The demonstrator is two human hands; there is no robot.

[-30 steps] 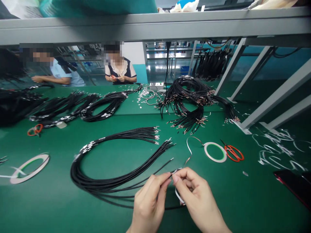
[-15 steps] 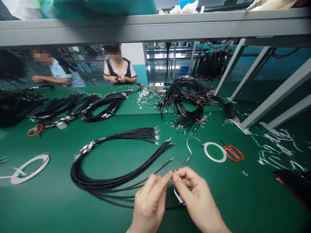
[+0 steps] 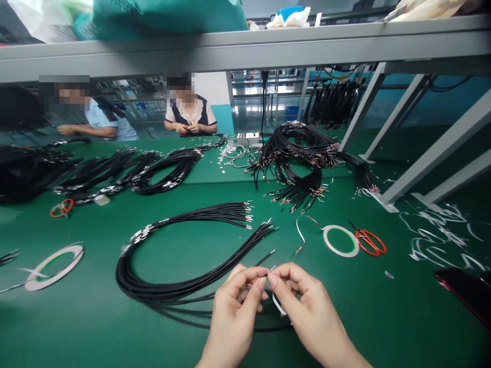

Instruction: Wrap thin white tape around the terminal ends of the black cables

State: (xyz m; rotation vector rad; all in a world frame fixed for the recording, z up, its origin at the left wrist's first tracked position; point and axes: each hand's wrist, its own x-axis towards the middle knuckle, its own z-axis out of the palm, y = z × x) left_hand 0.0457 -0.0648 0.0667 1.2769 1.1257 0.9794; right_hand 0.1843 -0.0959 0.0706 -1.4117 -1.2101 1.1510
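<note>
Pinching a thin black wire tip (image 3: 270, 269) between left hand (image 3: 233, 319) and right hand (image 3: 310, 312), just above a green workbench mat (image 3: 406, 327). Sitting beyond, two co-workers (image 3: 187, 110); lying around, two white tape rolls (image 3: 340, 240), two red-handled scissors (image 3: 370, 242).

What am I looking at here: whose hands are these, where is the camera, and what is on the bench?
There's no robot here. These are a person's two bare hands, and the only view comes from a camera worn on their head, looking forward and down. The left hand and right hand meet at their fingertips around a thin black wire with a metal tip. A strip of white tape curls below them. On the green bench lie a large loop of black wires, a roll of white tape and red-handled scissors. Two co-workers sit across the bench, beyond a gray metal shelf.
</note>
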